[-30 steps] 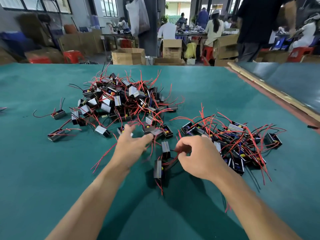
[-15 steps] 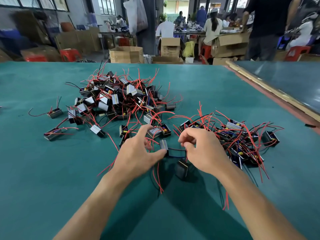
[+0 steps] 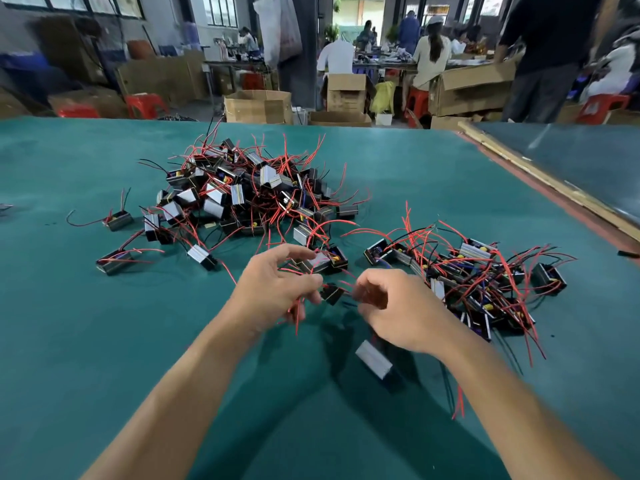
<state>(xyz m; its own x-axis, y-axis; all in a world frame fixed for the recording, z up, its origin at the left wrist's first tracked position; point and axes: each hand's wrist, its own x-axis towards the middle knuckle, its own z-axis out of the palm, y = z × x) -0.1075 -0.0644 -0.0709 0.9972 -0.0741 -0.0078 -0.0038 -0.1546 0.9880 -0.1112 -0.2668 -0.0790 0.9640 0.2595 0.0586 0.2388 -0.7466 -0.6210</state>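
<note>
Untangling in progress: left hand pinched the red wire leads of a small black plastic box module, held between both hands just above the green felt table. Right hand clenched more of those leads (silver-faced module just below). Next: probably a gentle pull apart.

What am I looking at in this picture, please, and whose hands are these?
No machine here: a person works bare-handed, and a camera worn on their head looks down at the hands. On the green table lie small black modules with red and black wires, in a large pile and a smaller pile. The left hand pinches red wires next to a dark module between the hands. The right hand is curled beside it; blur hides what it grips. A silver-faced module shows just below it.
</note>
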